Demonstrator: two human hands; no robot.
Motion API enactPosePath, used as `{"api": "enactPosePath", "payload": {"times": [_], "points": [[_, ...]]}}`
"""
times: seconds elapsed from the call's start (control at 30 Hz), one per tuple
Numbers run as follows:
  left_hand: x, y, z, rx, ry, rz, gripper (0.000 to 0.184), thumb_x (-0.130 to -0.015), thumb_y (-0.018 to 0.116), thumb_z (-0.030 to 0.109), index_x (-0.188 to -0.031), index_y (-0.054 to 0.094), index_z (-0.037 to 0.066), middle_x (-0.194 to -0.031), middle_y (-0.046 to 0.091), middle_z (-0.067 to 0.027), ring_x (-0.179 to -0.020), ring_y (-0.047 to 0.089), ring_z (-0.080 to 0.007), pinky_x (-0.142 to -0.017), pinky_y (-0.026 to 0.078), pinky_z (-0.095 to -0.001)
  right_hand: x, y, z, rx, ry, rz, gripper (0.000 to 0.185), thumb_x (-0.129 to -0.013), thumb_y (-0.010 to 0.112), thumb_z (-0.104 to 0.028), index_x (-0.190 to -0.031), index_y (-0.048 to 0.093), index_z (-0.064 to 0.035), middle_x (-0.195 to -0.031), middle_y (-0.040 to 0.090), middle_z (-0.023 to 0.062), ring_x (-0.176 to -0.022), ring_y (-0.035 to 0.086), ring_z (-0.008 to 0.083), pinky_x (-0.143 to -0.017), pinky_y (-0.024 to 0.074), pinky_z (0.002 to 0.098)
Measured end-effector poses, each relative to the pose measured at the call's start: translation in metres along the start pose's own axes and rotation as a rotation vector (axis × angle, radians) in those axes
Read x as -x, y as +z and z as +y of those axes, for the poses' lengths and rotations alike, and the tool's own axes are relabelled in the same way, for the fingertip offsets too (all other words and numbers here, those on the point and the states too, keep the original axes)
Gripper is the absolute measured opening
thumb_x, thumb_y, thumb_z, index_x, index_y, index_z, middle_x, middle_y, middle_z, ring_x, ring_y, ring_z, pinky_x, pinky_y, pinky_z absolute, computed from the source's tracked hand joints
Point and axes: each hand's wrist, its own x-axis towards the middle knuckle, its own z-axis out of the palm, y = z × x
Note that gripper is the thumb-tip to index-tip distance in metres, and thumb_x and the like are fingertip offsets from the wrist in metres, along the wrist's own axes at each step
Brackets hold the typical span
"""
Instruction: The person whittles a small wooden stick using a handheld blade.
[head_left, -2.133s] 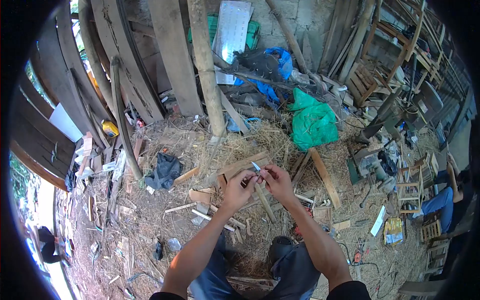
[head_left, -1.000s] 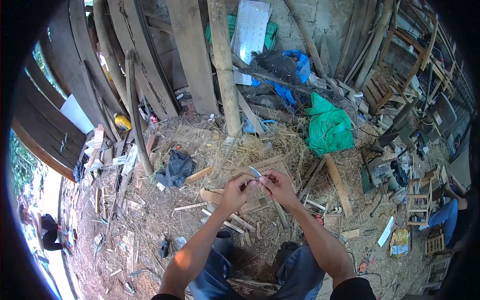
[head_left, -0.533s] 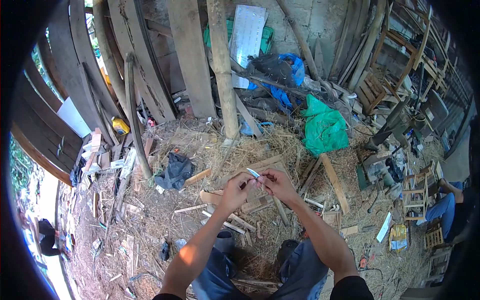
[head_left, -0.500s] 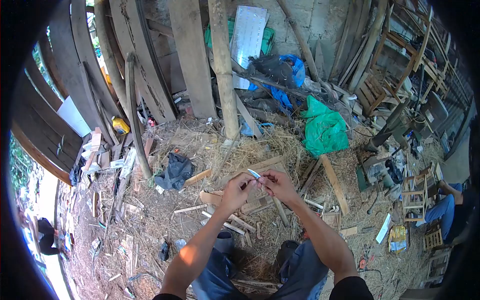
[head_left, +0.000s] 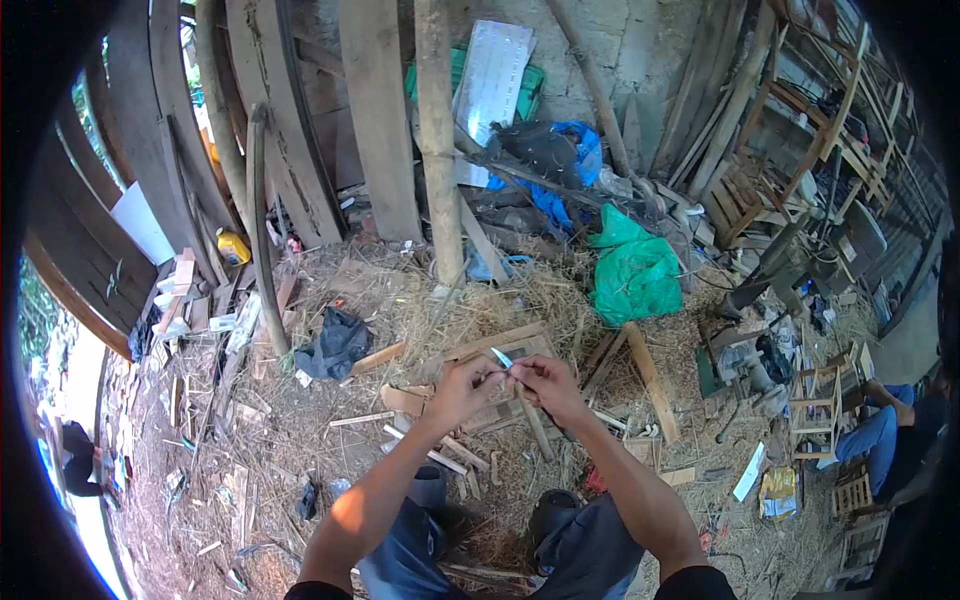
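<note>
A small knife (head_left: pixel 502 358) shows a short, bright blade pointing up and to the left, between my two hands. My right hand (head_left: pixel 552 388) is closed with its fingertips at the blade's lower end; its handle is hidden in the fingers. My left hand (head_left: pixel 463 395) is pinched, thumb against fingers, right beside the blade and almost touching my right fingertips. Whatever is in the left pinch is too small to make out. Both hands are raised in front of me, above boards (head_left: pixel 500 342) on the straw-strewn ground.
A black plastic bag (head_left: pixel 338 343) and a green plastic bag (head_left: pixel 636 268) lie ahead, beside a wooden post (head_left: pixel 438 150). Wood scraps litter the ground. A person in jeans (head_left: pixel 868 440) sits at right near a small wooden frame (head_left: pixel 818 412). Another person (head_left: pixel 80 460) is at far left.
My hands stay close together and have shifted slightly down in view. The blade is tilted more steeply upward now. The whole scene has moved a little with my head.
</note>
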Motion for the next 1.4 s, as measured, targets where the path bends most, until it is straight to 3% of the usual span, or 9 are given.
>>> {"api": "enactPosePath", "payload": {"times": [0.53, 0.67, 0.73, 1.0, 1.07, 1.17, 1.27, 1.33, 1.4], "points": [[-0.004, 0.014, 0.024, -0.126, 0.101, 0.133, 0.009, -0.081, 0.063, 0.008, -0.086, 0.061, 0.002, -0.072, 0.061, -0.0148, -0.063, 0.059, -0.0277, -0.059, 0.046, -0.0356, -0.002, -0.008, -0.003, -0.046, -0.059, 0.088, 0.017, -0.090, 0.057, -0.015, -0.089, 0.061, 0.0007, -0.072, 0.061, 0.0020, -0.045, 0.036, 0.0024, -0.039, 0.0268, 0.0199], [0.000, 0.010, 0.030, -0.133, 0.039, 0.129, 0.008, -0.080, 0.063, 0.007, -0.085, 0.061, 0.001, -0.073, 0.061, -0.0154, -0.064, 0.059, -0.0276, -0.060, 0.046, -0.0352, -0.004, -0.013, -0.009, 0.051, -0.040, 0.144, 0.017, -0.090, 0.058, -0.016, -0.089, 0.060, 0.0012, -0.068, 0.056, 0.0005, -0.046, 0.036, 0.0033, -0.041, 0.0260, 0.0197], [0.003, 0.004, 0.030, -0.101, 0.012, 0.083, 0.010, -0.083, 0.063, 0.011, -0.087, 0.062, 0.002, -0.075, 0.060, -0.0137, -0.063, 0.055, -0.0226, -0.060, 0.044, -0.0332, -0.005, -0.018, -0.019, -0.065, -0.048, 0.176, 0.018, -0.090, 0.058, -0.016, -0.084, 0.060, 0.0005, -0.064, 0.052, -0.0013, -0.045, 0.034, 0.0037, -0.040, 0.0250, 0.0200], [0.002, -0.015, 0.038, -0.088, -0.012, 0.107, 0.010, -0.081, 0.063, 0.010, -0.086, 0.062, 0.002, -0.074, 0.061, -0.0148, -0.065, 0.058, -0.0249, -0.061, 0.045, -0.0339, -0.013, -0.006, -0.034, -0.006, -0.068, 0.209, 0.019, -0.089, 0.059, -0.014, -0.077, 0.063, -0.0004, -0.060, 0.051, -0.0025, -0.046, 0.038, 0.0028, -0.039, 0.0265, 0.0191], [0.007, -0.021, 0.037, -0.094, -0.019, 0.121, 0.010, -0.080, 0.064, 0.010, -0.087, 0.063, 0.003, -0.072, 0.062, -0.0165, -0.064, 0.060, -0.0280, -0.061, 0.046, -0.0353, -0.022, -0.023, -0.024, 0.009, -0.202, 0.434, 0.018, -0.090, 0.058, -0.017, -0.083, 0.062, -0.0002, -0.065, 0.053, -0.0016, -0.048, 0.040, 0.0029, -0.040, 0.0266, 0.0186], [0.024, -0.048, 0.016, -0.089, 0.033, 0.165, 0.010, -0.081, 0.064, 0.012, -0.087, 0.064, 0.004, -0.074, 0.063, -0.0165, -0.065, 0.061, -0.0275, -0.062, 0.046, -0.0358, -0.003, -0.071, -0.042, -0.201, -0.186, 0.397, 0.019, -0.091, 0.056, -0.019, -0.092, 0.061, -0.0006, -0.071, 0.056, -0.0015, -0.049, 0.040, 0.0035, -0.040, 0.0264, 0.0179], [0.023, -0.057, 0.006, -0.067, 0.011, 0.230, 0.011, -0.081, 0.064, 0.013, -0.088, 0.064, 0.004, -0.075, 0.064, -0.0153, -0.065, 0.062, -0.0268, -0.062, 0.047, -0.0351, 0.014, -0.060, -0.031, -0.154, -0.145, 0.444, 0.022, -0.091, 0.055, -0.021, -0.098, 0.059, -0.0002, -0.075, 0.056, -0.0012, -0.048, 0.038, 0.0037, -0.040, 0.0263, 0.0174], [0.020, -0.048, 0.013, -0.073, -0.032, 0.212, 0.015, -0.083, 0.064, 0.014, -0.088, 0.063, 0.000, -0.078, 0.063, -0.0103, -0.070, 0.059, -0.0168, -0.062, 0.046, -0.0303, 0.014, -0.042, -0.029, -0.181, -0.075, 0.396, 0.022, -0.092, 0.054, -0.021, -0.100, 0.060, -0.0008, -0.074, 0.056, -0.0006, -0.048, 0.037, 0.0036, -0.041, 0.0268, 0.0174], [0.019, -0.040, 0.021, -0.071, -0.003, 0.180, 0.014, -0.084, 0.064, 0.014, -0.088, 0.063, 0.001, -0.078, 0.064, -0.0102, -0.071, 0.059, -0.0158, -0.062, 0.046, -0.0298, 0.013, -0.023, -0.035, -0.154, -0.151, 0.272, 0.026, -0.092, 0.054, -0.020, -0.109, 0.058, -0.0013, -0.075, 0.057, 0.0013, -0.050, 0.039, 0.0034, -0.042, 0.0280, 0.0177]]}}
